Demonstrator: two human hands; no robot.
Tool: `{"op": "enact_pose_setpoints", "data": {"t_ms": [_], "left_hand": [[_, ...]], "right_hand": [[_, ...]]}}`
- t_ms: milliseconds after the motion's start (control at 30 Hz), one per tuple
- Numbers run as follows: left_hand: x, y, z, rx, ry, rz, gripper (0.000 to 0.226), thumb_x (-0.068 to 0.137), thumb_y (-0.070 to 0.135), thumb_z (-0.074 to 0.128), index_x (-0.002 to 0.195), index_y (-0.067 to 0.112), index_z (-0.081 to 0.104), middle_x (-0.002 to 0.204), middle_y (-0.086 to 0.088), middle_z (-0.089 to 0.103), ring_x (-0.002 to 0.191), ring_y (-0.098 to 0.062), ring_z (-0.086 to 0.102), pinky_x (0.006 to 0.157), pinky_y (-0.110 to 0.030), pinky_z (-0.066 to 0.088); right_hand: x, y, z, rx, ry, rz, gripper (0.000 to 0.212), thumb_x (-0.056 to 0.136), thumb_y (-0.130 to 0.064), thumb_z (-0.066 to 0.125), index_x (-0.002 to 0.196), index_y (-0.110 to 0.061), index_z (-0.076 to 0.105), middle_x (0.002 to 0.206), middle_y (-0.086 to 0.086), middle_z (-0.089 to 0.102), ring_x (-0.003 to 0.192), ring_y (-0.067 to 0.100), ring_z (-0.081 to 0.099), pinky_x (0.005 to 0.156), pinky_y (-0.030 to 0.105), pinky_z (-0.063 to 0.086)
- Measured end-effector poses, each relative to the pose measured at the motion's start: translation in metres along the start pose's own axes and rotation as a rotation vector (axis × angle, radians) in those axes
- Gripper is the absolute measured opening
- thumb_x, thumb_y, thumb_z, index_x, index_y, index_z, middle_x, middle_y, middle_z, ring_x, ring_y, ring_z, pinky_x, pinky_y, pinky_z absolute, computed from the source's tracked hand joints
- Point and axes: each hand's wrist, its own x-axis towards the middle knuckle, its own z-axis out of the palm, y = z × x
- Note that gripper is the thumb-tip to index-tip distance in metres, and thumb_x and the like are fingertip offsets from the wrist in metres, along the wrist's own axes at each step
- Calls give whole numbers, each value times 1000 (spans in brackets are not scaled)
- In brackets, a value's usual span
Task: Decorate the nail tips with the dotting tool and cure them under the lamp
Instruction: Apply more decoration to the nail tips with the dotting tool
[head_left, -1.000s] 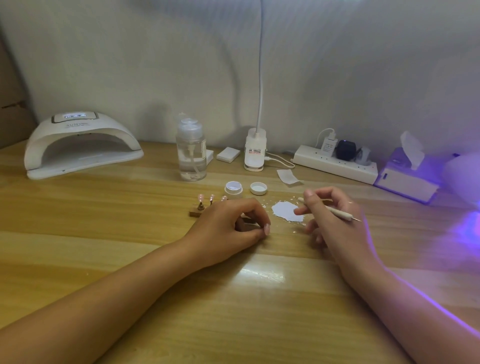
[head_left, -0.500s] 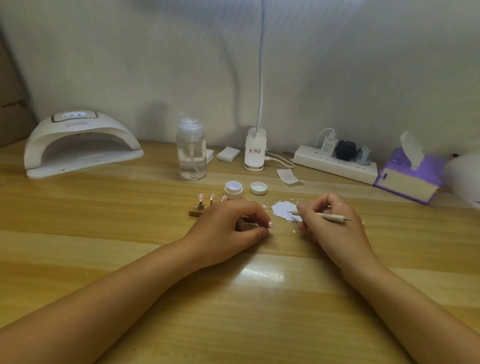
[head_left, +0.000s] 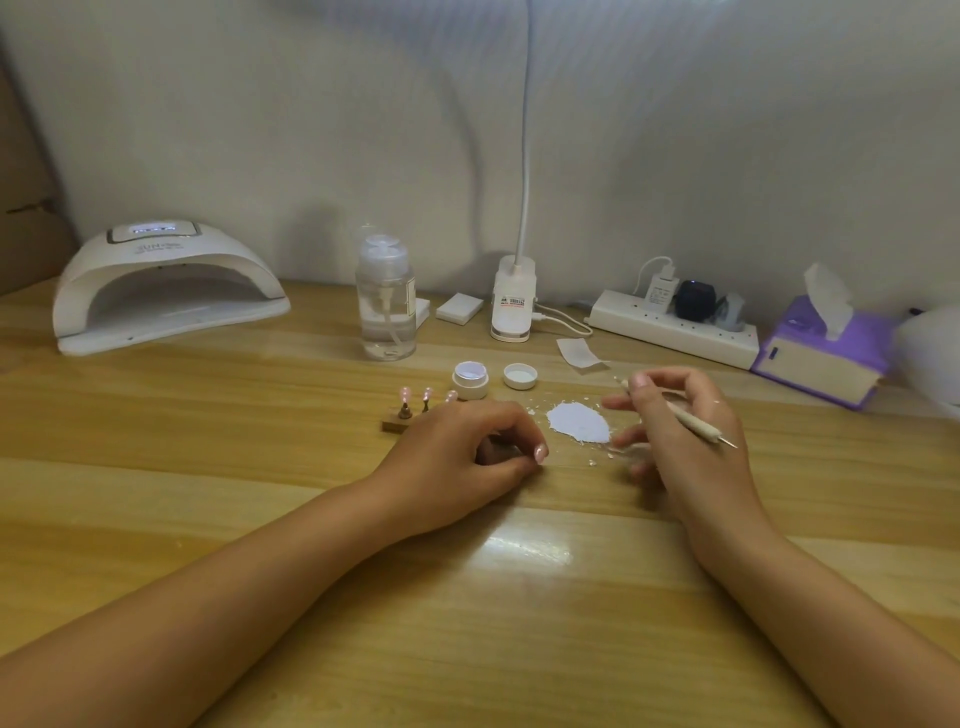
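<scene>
Bare counter (head_left: 208, 415) lies open between the lamp (head_left: 166, 291) and the nail stand (head_left: 402, 418); the pump bottle (head_left: 385, 301) and open jar (head_left: 470, 379) crowd the middle.

wall (head_left: 675, 130): pale, plain, filled upper frame | desk (head_left: 519, 623): light wood grain, filled lower frame, glare patch at centre | brown panel (head_left: 21, 182): stood at far left edge
</scene>
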Motion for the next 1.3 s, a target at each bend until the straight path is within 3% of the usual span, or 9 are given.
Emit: {"op": "enact_pose_setpoints", "data": {"t_ms": [67,167,267,400,733,1067,1200,1300], "left_hand": [[0,1,0,-13,2,4,13,87,19,71,87,32,69,86,24,68,62,1,55,62,-8,34],[1,2,-1,-21,-4,12,14,86,20,72,86,33,68,88,24,69,65,4,57,64,-12,35],[0,3,-1,-12,-1,19,13,85,22,73,85,34,67,89,23,69,67,0,58,66,-19,39],[0,2,-1,-22,6,22,18,84,21,72,82,37,65,87,21,68,65,-8,59,66,-22,38],[-1,5,-1,15,19,24,24,83,16,72,78,38,62,78,25,64,64,-8,61,66,-22,36],[-1,3,-1,-12,20,32,19,84,17,72,80,34,65,80,23,66,64,-7,62,64,-23,45],[0,3,-1,-7,21,32,18,83,17,72,81,33,66,79,24,65,64,-6,62,62,-19,42],[0,3,-1,-8,23,34,19,84,17,72,80,35,65,81,25,65,65,-7,62,63,-21,45]], "right_hand": [[-3,-8,3,36,-19,-20,17,95,-34,63,99,-18,61,79,-6,74,59,3,62,45,18,48],[-11,-14,13,164,-91,103,22,91,-34,68,89,-14,58,60,-3,66,46,5,51,40,18,40],[-23,-11,22,211,-158,163,20,92,-24,67,87,-12,52,58,2,65,42,9,47,39,18,38],[-24,-7,24,156,-126,143,21,86,-10,64,70,-11,51,53,7,63,40,11,46,40,18,37],[-24,-2,25,68,-172,141,21,80,-8,63,65,-14,49,59,11,69,45,13,57,47,23,45],[-24,-2,25,57,-183,129,21,80,-10,64,66,-15,49,61,11,70,46,13,57,48,25,44],[-25,-3,25,59,-197,129,23,78,-15,65,62,-20,50,62,12,70,47,14,58,51,29,44],[-25,-4,25,65,-185,121,31,80,-13,64,55,-26,51,61,11,70,45,13,57,46,24,44]]}}
